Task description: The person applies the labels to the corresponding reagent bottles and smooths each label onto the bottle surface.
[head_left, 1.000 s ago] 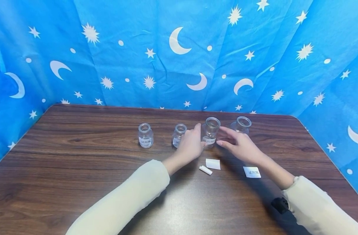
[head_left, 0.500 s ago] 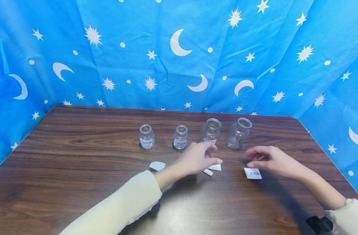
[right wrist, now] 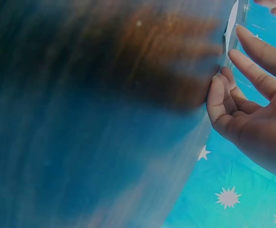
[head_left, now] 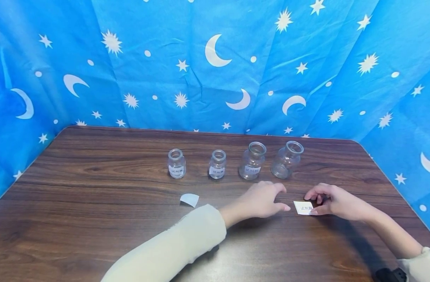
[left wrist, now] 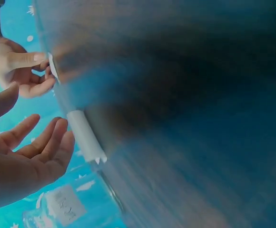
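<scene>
My right hand [head_left: 342, 203] is at a small white label [head_left: 303, 208] with dark writing, lying on the table. Its thumb touches the label's right edge, while the index finger stays apart from the thumb above it. My left hand [head_left: 260, 199] hovers to the label's left, fingers spread and holding nothing. In the left wrist view a curled white paper [left wrist: 86, 137] lies by the left fingers; the head view hides it behind that hand. Behind the hands stand two larger glass bottles: one labelled [head_left: 251, 170], one without a label [head_left: 284, 163].
Two smaller labelled glass bottles, the left one [head_left: 176, 164] and its neighbour [head_left: 217, 165], stand further left in the row. A curled white paper scrap [head_left: 189, 199] lies in front of them. A blue star-patterned cloth [head_left: 186, 66] hangs behind the wooden table [head_left: 95, 176].
Both hands have left the third bottle and come nearer to me. The left hand has moved right, over the papers; the right hand has reached the label. A paper scrap has come into view at left.
</scene>
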Demonstrator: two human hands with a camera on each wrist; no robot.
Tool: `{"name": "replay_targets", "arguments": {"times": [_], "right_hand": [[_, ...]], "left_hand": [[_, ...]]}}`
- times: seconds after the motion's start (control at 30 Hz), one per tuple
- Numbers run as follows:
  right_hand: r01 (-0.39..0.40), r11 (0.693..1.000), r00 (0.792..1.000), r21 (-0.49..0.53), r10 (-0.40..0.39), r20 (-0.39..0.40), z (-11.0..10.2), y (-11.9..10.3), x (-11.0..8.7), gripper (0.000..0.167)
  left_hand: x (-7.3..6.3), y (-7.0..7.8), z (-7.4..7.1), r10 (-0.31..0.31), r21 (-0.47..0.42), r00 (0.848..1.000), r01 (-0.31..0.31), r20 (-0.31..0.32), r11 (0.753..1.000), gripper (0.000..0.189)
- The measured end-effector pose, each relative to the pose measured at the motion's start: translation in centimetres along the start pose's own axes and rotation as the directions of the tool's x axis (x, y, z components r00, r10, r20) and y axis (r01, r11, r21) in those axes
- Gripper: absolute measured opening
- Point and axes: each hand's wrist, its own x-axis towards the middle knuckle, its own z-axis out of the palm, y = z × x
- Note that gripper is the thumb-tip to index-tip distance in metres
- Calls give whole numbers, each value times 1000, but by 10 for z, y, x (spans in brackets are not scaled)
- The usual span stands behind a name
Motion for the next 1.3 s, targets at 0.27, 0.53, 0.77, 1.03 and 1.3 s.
{"name": "replay_targets", "arguments": {"times": [0.27,0.53,0.77,1.03,1.3], "right_hand": [[22,1000,999,22,-21,-46,5,3,-3,28],[33,999,998,-3,-33,-51,6,5,-4,27],[-30,1000,999,-3,30,-41,7,3,-5,24],[-14,1000,998,-22,12,-65,11,1,-4,24],[-15,999,996,-36,12,-87,14,1,-5,26]], "left_hand": [[22,5,11,-22,92,999,19,31,996,41],[32,13,17,-66,116,995,57,77,992,43],[33,19,21,-85,162,990,67,108,985,44],[32,19,25,-77,210,990,52,115,976,40],[32,20,28,-61,246,991,30,118,969,39]]}}
